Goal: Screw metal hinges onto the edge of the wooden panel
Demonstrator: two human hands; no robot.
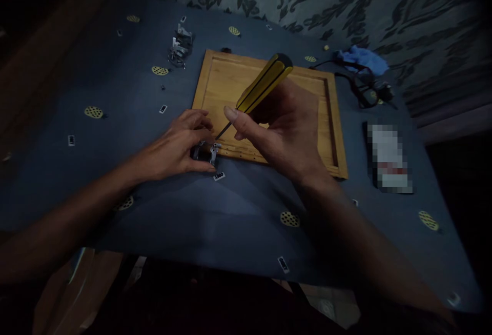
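Observation:
A small metal hinge [207, 151] lies against the near edge of a wooden cabinet door [230, 83] that rests flat on a blue-clothed table. My left hand [179, 145] is closed on the hinge and presses it to the door's edge. My right hand [286, 127] grips a screwdriver with a yellow and black handle [265, 82]. Its thin shaft slants down to the left, and the tip meets the hinge.
A heap of further metal hinges [180, 47] lies at the back left of the table [115, 83]. At the back right sit a crumpled blue cloth [363, 58] and dark glasses with a cord [369, 91]. A dark flat object [388, 158] lies right of the door.

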